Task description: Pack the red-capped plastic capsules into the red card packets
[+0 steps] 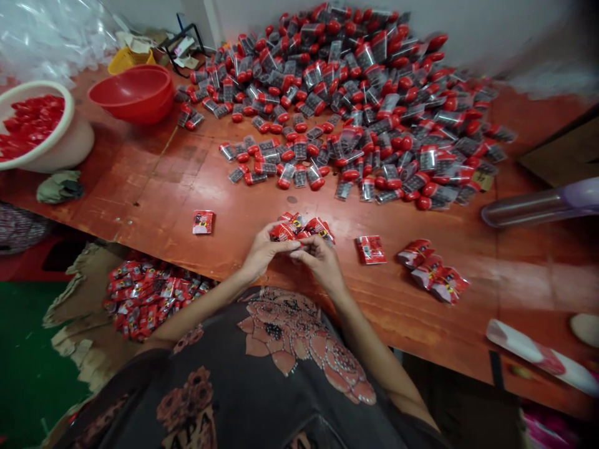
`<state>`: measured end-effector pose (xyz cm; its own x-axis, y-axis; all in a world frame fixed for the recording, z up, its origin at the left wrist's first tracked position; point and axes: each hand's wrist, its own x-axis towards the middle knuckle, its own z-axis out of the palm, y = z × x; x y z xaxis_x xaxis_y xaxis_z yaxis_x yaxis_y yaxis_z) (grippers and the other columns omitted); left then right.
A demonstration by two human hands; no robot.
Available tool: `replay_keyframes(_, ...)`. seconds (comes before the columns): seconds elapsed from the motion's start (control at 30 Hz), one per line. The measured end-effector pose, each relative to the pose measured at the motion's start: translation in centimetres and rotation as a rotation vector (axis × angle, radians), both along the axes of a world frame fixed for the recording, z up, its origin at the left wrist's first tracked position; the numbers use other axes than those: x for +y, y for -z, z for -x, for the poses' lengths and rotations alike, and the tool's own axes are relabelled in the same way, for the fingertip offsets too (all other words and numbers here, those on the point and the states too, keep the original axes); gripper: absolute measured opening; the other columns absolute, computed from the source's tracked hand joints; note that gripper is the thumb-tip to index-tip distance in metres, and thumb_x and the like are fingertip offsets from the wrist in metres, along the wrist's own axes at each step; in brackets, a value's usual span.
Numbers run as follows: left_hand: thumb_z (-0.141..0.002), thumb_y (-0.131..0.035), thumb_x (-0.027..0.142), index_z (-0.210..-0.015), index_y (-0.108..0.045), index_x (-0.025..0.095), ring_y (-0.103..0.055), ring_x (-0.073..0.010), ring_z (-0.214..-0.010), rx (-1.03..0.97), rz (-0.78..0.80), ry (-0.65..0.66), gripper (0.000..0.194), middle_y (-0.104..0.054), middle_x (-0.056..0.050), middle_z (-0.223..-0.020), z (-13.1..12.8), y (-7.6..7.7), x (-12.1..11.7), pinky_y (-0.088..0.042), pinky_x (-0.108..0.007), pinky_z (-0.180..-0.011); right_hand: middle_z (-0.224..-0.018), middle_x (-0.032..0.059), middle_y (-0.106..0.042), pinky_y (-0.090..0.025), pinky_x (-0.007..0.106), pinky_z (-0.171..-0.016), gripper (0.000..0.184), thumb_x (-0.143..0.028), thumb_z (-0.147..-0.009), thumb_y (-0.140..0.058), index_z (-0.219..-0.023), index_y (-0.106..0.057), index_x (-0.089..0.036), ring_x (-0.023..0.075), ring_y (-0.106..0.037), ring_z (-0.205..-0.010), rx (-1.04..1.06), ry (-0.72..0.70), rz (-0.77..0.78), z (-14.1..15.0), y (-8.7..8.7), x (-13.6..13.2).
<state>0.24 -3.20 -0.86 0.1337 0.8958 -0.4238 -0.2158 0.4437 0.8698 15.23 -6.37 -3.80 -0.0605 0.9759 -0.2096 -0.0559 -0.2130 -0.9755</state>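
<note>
On the wooden table (140, 199), a heap of red-capped clear packets (337, 106) sits set back, seemingly leaving working room. Left hand (264, 249) and right hand (321, 262), nearly closed, pinch red foil sachets (299, 228) near the edge; further sachets (430, 271) lie within right-hand reach.

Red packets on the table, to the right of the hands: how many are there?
4: one red packet lies alone beside the right hand, and three more overlap farther right; others could be hidden beneath those.
</note>
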Motion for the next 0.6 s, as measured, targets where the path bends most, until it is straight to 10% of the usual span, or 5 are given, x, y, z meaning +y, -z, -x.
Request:
replay_keyframes(0.3, -0.061, -0.083, 0.026, -0.119, -0.059, 0.02, -0.061, -0.0235, -0.098, 0.12, -0.113, 0.076, 0.063, -0.066, -0.009, -0.11, 0.7, 2.6, -0.5, -0.047, -0.044, -0.092, -0.08, 0.003, -0.061, -0.049, 0.035, -0.072, 0.034, -0.052, -0.079, -0.067, -0.092, -0.064, -0.021, 0.0201, -0.058, -0.076, -0.688, -0.022, -0.317, -1.9, 0.3, -1.0)
replay_keyframes(0.43, -0.057, -0.087, 0.032, -0.146, -0.035, 0.029, -0.049, -0.0349, -0.123, 0.43, -0.303, 0.199, 0.103, -0.048, -0.013, -0.135, 2.0, 3.5, -0.2, -0.041, -0.053, -0.102, -0.141, 0.0149, -0.043, -0.037, 0.056, -0.105, 0.088, -0.067, -0.065, -0.073, -0.138, -0.045, -0.027, 0.0391, -0.039, -0.131, -0.997, -0.184, -0.568, -4.7, 0.4, 1.0)
replay_keyframes(0.6, -0.041, -0.091, 0.04, -0.154, -0.006, 0.032, -0.031, -0.0473, -0.135, 0.746, -0.377, 0.525, 0.142, -0.019, -0.017, -0.151, 1.4, 3.9, 1.3, -0.035, -0.06, -0.105, -0.16, 0.0104, -0.018, -0.021, 0.071, -0.108, 0.108, -0.078, -0.063, -0.064, -0.153, -0.02, -0.035, 0.0485, -0.017, -0.142, -1.123, -0.549, -0.563, -6.1, 2.1, 4.0)
